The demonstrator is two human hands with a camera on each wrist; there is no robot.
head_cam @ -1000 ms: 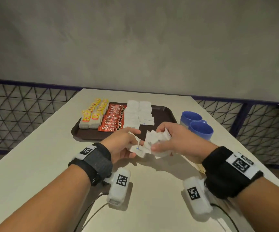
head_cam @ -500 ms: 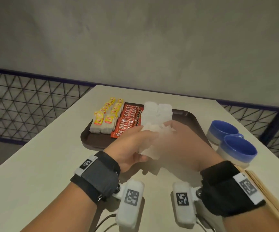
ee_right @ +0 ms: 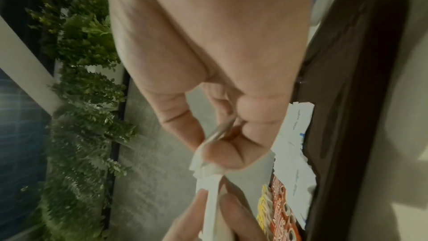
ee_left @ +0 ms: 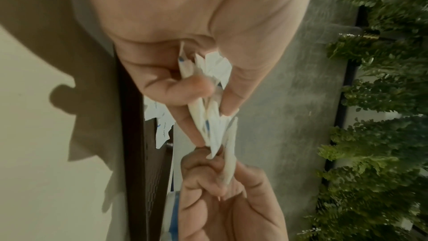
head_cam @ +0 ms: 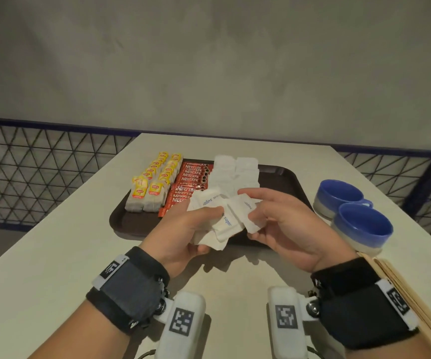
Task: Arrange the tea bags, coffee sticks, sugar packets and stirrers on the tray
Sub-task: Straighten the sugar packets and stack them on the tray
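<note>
A bunch of white sugar packets [head_cam: 223, 218] is held above the near edge of the dark brown tray [head_cam: 284, 177]. My left hand [head_cam: 183, 229] grips most of the bunch [ee_left: 208, 116] between thumb and fingers. My right hand [head_cam: 279, 221] pinches one packet [ee_right: 220, 131] at the bunch's right side. On the tray lie two rows of yellow-tagged tea bags [head_cam: 155, 185], a row of red coffee sticks [head_cam: 191, 182] and two rows of sugar packets [head_cam: 235, 169]. Wooden stirrers [head_cam: 400, 286] lie on the table by my right wrist.
Two blue cups [head_cam: 359, 224] stand on the white table [head_cam: 41, 268] right of the tray. A wire mesh railing [head_cam: 28, 161] runs behind the table, with a grey wall above it. Green plants [ee_left: 382, 116] show in the wrist views.
Both hands have lifted the bunch of sugar packets toward me and spread it between them; the right hand now pinches one packet. The head view has shifted closer and to the left.
</note>
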